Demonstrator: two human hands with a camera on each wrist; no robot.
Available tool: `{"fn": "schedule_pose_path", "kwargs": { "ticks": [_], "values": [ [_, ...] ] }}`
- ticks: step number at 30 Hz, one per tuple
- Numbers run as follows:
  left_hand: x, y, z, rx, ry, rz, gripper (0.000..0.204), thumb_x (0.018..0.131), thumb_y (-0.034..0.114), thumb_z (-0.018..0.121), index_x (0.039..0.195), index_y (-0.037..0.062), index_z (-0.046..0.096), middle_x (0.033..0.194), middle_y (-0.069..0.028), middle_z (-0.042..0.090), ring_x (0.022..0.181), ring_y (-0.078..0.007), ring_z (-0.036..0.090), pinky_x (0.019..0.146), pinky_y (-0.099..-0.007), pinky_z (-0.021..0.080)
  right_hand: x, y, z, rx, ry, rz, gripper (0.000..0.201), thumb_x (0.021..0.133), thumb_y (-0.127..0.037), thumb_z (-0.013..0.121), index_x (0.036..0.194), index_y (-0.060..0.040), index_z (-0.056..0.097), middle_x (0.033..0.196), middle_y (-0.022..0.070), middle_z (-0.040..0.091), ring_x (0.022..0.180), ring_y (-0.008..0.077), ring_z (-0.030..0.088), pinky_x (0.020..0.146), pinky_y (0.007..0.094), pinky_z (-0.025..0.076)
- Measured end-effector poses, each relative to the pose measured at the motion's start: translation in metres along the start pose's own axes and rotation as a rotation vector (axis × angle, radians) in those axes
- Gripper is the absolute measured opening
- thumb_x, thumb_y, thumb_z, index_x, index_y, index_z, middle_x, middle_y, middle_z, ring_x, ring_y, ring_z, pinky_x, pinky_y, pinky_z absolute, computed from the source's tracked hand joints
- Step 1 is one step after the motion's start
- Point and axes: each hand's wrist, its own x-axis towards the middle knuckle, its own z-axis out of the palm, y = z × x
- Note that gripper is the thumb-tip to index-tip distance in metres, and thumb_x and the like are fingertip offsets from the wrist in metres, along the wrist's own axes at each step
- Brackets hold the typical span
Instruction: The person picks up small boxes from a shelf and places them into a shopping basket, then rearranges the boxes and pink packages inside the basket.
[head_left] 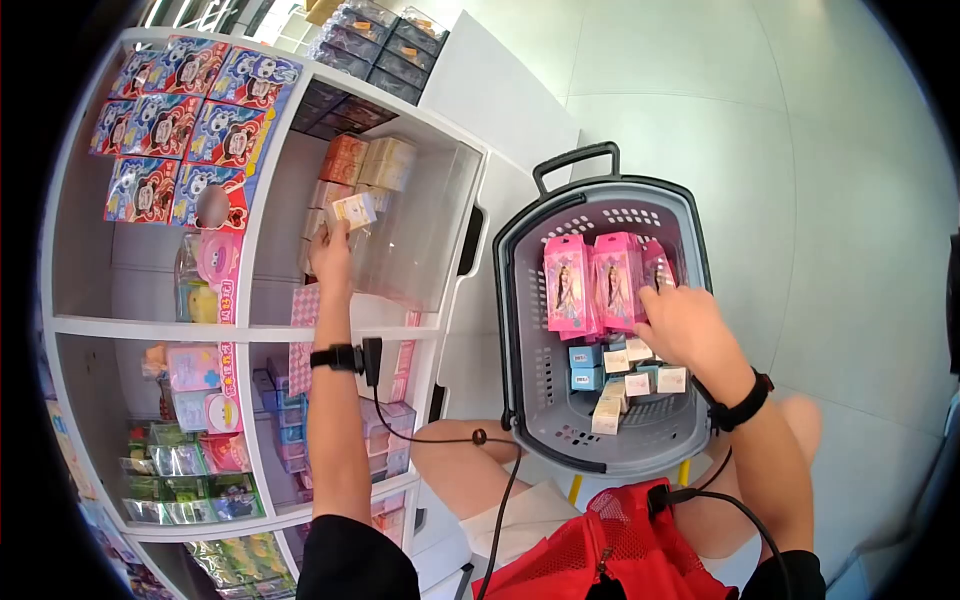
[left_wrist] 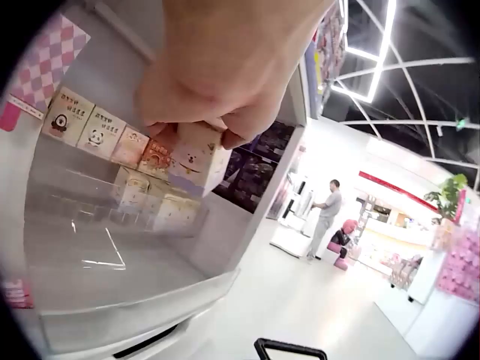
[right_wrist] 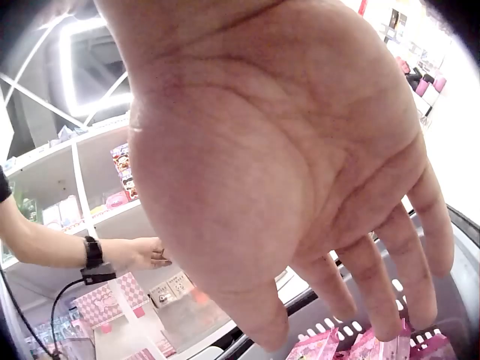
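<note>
My left hand (head_left: 331,254) pinches a small pale box with a cartoon animal on it (left_wrist: 196,159), held between thumb and fingers inside the shelf bin. Behind it stands a row of similar boxes (left_wrist: 100,129), with an orange one (left_wrist: 155,160) beside it. My right hand (head_left: 684,322) is over the grey basket (head_left: 533,400), fingers loosely extended with nothing held in the palm. Its fingertips are right by the pink packages (head_left: 617,280), which have a doll-like figure on the front. Nearer me in the basket lie several small cream boxes (head_left: 607,412) and blue boxes (head_left: 586,378).
A clear panel (head_left: 415,235) fronts the shelf bin. The white shelving (head_left: 245,325) holds red-and-blue boxes (head_left: 160,125) and pink packs. Dark drawers (head_left: 385,45) stand at the back. A black cable (head_left: 440,440) runs from my left wrist across my lap. Another person (left_wrist: 325,217) stands far off.
</note>
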Motion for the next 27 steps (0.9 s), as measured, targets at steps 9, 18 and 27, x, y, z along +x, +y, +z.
{"fn": "schedule_pose_path", "kwargs": {
  "ticks": [9, 18, 27],
  "values": [
    [0.143, -0.101, 0.011, 0.316, 0.097, 0.026, 0.049, 0.086, 0.025, 0.076, 0.12, -0.0085, 0.066, 0.101, -0.0127, 0.075, 0.088, -0.0198, 0.069, 0.079, -0.0313, 0.052, 0.007, 0.007, 0.006, 0.015, -0.044, 0.025, 0.035, 0.09, -0.036, 0.07, 0.107, -0.0058, 0.063, 0.098, 0.0141, 0.073, 0.096, 0.0319, 0.071, 0.082, 0.0465, 0.053],
    [0.165, -0.121, 0.011, 0.0, -0.173, -0.067, 0.066, 0.085, 0.022, 0.079, 0.139, -0.0079, 0.056, 0.111, -0.0102, 0.069, 0.097, -0.0158, 0.066, 0.082, -0.0271, 0.051, 0.015, 0.012, 0.01, -0.012, -0.052, 0.043, 0.036, 0.089, -0.037, 0.071, 0.106, -0.0061, 0.063, 0.098, 0.0149, 0.072, 0.098, 0.0318, 0.071, 0.083, 0.0455, 0.052],
    [0.154, -0.141, 0.044, -0.182, -0.221, -0.189, 0.06, 0.091, 0.012, 0.076, 0.141, -0.006, 0.049, 0.124, -0.012, 0.064, 0.109, -0.0198, 0.064, 0.096, -0.0349, 0.051, 0.013, 0.009, 0.012, -0.023, -0.078, 0.059, 0.037, 0.089, -0.038, 0.072, 0.106, -0.0063, 0.063, 0.098, 0.014, 0.072, 0.098, 0.031, 0.071, 0.084, 0.0454, 0.051]
  ]
}}
